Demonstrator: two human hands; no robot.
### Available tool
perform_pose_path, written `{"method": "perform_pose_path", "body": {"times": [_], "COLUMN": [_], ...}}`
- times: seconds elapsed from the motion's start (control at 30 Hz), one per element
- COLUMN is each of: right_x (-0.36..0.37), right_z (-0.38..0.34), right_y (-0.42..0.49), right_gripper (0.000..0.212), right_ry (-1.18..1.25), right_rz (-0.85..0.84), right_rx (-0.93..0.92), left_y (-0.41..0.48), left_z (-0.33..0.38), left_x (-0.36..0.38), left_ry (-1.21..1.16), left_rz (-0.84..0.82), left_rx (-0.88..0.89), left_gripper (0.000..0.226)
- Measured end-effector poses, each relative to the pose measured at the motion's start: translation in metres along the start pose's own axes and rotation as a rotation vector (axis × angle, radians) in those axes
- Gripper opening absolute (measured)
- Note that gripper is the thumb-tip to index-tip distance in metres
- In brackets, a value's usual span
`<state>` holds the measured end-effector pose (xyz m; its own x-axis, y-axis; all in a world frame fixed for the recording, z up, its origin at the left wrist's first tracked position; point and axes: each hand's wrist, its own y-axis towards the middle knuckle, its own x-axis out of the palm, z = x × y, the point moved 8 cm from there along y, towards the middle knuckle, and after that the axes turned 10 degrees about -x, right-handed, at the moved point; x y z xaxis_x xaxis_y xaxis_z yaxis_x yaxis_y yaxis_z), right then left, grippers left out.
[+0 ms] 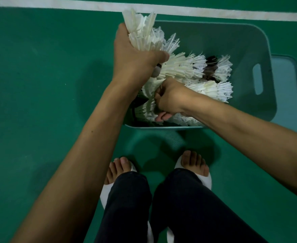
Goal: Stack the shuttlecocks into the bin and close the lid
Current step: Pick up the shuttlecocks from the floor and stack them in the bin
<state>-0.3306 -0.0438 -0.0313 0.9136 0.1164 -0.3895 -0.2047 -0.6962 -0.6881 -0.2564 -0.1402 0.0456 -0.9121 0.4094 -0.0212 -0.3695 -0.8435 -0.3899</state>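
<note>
Right now your left hand [135,57] is wrapped tight around a stack of shuttlecocks [144,32]. A cork end shows below your thumb, and the feathers fan out above the far-left corner of the bin [260,50]. Your right hand [170,97] is down inside the bin at its near-left end, fingers curled round some of the loose shuttlecocks [205,71] lying in rows inside it. The bin stands open on the green floor [39,85], just ahead of your feet, and the lid [291,95] lies flat just beside its right wall.
</note>
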Motion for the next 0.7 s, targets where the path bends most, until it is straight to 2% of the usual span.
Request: {"method": "perform_pose_path", "body": {"times": [0.1,0.23,0.33,0.4,0.47,0.53,0.6,0.7], "right_x": [-0.003,-0.018,-0.049,-0.085,-0.122,-0.141,-0.139,-0.120], "right_z": [-0.007,-0.016,-0.013,-0.010,-0.007,-0.011,-0.018,-0.016], "right_y": [-0.005,-0.020,-0.035,-0.048,-0.063,-0.078,-0.087,-0.085], "right_gripper": [0.014,0.029,0.024,0.022,0.026,0.028,0.031,0.021], "right_ry": [-0.016,-0.008,-0.002,0.038,0.134,0.209,0.200,0.147], "right_rz": [0.008,0.032,0.019,0.105,0.250,0.318,0.280,0.196], "right_rx": [-0.071,-0.138,-0.077,-0.084,-0.163,-0.317,-0.449,-0.474], "left_y": [-0.003,-0.004,-0.005,-0.008,-0.011,-0.015,-0.021,-0.027], "left_z": [0.000,0.000,-0.006,-0.011,-0.014,-0.018,-0.023,-0.032], "left_x": [0.000,0.001,0.005,0.009,0.014,0.022,0.031,0.035], "left_ry": [0.011,0.003,-0.050,-0.085,-0.067,0.014,0.072,0.122], "left_rz": [-0.016,-0.037,-0.061,-0.101,-0.175,-0.276,-0.368,-0.390], "left_rx": [0.004,-0.004,-0.080,-0.166,-0.242,-0.293,-0.348,-0.384], "left_gripper": [0.064,0.066,0.060,0.053,0.047,0.033,0.029,0.031]}}
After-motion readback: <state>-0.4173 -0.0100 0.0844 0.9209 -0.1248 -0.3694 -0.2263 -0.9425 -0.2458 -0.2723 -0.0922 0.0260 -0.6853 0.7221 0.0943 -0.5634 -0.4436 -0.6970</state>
